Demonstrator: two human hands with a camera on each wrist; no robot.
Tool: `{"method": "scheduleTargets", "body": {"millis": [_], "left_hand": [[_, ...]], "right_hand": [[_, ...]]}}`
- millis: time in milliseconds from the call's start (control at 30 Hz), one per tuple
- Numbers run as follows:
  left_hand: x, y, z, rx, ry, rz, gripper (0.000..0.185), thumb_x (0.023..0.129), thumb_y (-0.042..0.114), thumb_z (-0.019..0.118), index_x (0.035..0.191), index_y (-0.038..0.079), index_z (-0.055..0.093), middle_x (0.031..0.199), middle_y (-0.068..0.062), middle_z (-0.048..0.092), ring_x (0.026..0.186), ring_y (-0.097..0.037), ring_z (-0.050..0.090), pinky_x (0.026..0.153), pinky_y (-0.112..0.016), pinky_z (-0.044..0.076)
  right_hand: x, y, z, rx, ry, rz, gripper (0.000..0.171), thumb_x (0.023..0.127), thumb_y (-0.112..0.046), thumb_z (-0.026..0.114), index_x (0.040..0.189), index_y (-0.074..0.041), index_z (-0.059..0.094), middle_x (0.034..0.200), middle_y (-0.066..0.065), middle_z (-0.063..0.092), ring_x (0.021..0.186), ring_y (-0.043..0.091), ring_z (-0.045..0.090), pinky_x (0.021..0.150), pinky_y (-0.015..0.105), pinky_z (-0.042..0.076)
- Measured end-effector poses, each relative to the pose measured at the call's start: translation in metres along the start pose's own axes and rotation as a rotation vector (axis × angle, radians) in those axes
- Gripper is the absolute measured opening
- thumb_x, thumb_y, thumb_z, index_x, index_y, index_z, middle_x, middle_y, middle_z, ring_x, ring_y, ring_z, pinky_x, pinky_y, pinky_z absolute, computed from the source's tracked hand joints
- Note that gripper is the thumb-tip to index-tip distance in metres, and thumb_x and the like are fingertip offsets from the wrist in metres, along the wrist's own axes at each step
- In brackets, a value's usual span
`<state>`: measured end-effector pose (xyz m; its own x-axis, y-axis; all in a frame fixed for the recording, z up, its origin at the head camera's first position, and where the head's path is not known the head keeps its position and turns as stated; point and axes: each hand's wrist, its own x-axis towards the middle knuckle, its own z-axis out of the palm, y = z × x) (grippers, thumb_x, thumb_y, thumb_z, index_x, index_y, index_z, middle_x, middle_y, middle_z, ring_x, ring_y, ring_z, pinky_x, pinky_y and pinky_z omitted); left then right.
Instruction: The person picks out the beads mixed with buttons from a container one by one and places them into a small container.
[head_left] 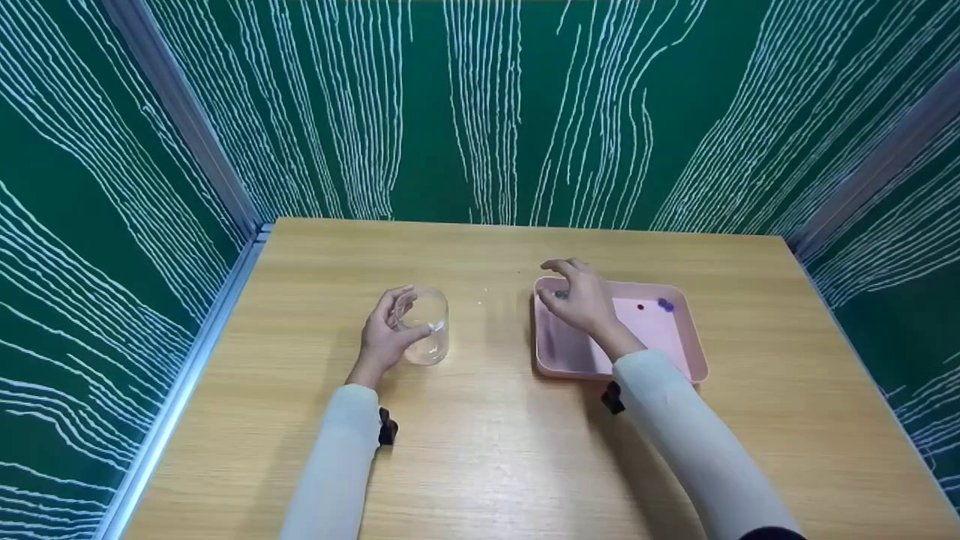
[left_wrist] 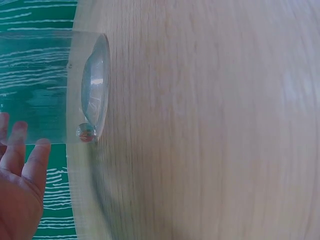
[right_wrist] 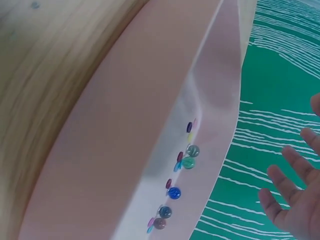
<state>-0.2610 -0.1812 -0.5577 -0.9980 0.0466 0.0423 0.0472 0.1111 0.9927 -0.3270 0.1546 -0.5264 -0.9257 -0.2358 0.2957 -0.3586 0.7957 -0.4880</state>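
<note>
Clear glass jar (head_left: 426, 324) stands upright on the desk (head_left: 480, 450), left of centre, well apart from every edge. Left hand (head_left: 386, 335) wraps it from the left side, fingers curled round the wall, thumb on the near side: reads as steadying it so it doesn't slide. Left wrist view shows one small marble (left_wrist: 86, 132) already sitting on the jar's bottom, against the wall.

Right hand (head_left: 585, 300) hovers over the far-left corner of the pink tray (head_left: 694, 352), palm down, fingers spread and relaxed in the right wrist view. Something small and dark shows near its fingertips in the head view; whether it is pinched or just lying under them, cannot tell.

Tray sits right of centre, just beside the jar's side of the desk, short reach between the two. Marbles (right_wrist: 180, 185) lie strung along one wall of the tray, so they're bunched and easy to pick from. A few more beads (head_left: 664, 304) rest near the tray's far-right corner.

Bare desk between jar and tray, nothing blocking. Green patterned panels (head_left: 525, 112) close off the far, left and right edges.
</note>
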Motion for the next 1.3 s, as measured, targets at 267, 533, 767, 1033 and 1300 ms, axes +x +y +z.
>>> {"method": "scheduleTargets", "body": {"millis": [267, 533, 767, 1033, 1300], "left_hand": [[-0.009, 0.021, 0.000, 0.004, -0.015, -0.018, 0.073, 0.075, 0.016, 0.080, 0.139, 0.013, 0.045, 0.144, -0.009, 0.049, 0.139, -0.030, 0.040, 0.119, -0.040, 0.029], [-0.007, 0.023, 0.002, 0.028, -0.005, -0.012, 0.072, 0.075, 0.014, 0.080, 0.138, 0.012, 0.046, 0.145, -0.014, 0.048, 0.138, -0.028, 0.042, 0.118, -0.040, 0.030], [-0.002, 0.015, 0.002, 0.022, 0.006, 0.010, 0.072, 0.074, 0.013, 0.081, 0.138, 0.013, 0.047, 0.143, -0.013, 0.050, 0.137, -0.030, 0.043, 0.118, -0.038, 0.031], [0.007, -0.012, 0.002, -0.001, 0.031, 0.009, 0.073, 0.073, 0.014, 0.082, 0.137, 0.018, 0.047, 0.143, -0.010, 0.050, 0.136, -0.025, 0.043, 0.119, -0.042, 0.029], [0.005, -0.013, 0.002, 0.012, 0.058, 0.032, 0.074, 0.071, 0.013, 0.082, 0.136, 0.017, 0.048, 0.142, -0.014, 0.051, 0.134, -0.028, 0.046, 0.117, -0.042, 0.032]], "right_hand": [[0.000, 0.009, 0.000, 0.002, -0.050, 0.105, 0.043, 0.083, -0.035, 0.068, 0.123, -0.019, 0.062, 0.125, 0.010, 0.061, 0.116, 0.032, 0.055, 0.098, 0.054, 0.046], [0.000, 0.019, 0.000, 0.013, -0.027, 0.113, 0.042, 0.081, -0.031, 0.069, 0.119, -0.014, 0.064, 0.119, 0.012, 0.064, 0.110, 0.032, 0.058, 0.095, 0.052, 0.049], [-0.001, 0.021, 0.003, 0.026, -0.024, 0.131, 0.042, 0.082, -0.031, 0.070, 0.118, -0.012, 0.065, 0.118, 0.013, 0.065, 0.108, 0.032, 0.058, 0.095, 0.053, 0.048], [-0.002, 0.024, 0.010, 0.025, -0.035, 0.151, 0.041, 0.082, -0.032, 0.069, 0.118, -0.014, 0.065, 0.120, 0.012, 0.064, 0.111, 0.032, 0.057, 0.099, 0.053, 0.046], [-0.004, 0.028, 0.017, 0.026, -0.040, 0.154, 0.040, 0.081, -0.033, 0.071, 0.116, -0.015, 0.066, 0.116, 0.011, 0.064, 0.108, 0.032, 0.057, 0.096, 0.052, 0.046]]}}
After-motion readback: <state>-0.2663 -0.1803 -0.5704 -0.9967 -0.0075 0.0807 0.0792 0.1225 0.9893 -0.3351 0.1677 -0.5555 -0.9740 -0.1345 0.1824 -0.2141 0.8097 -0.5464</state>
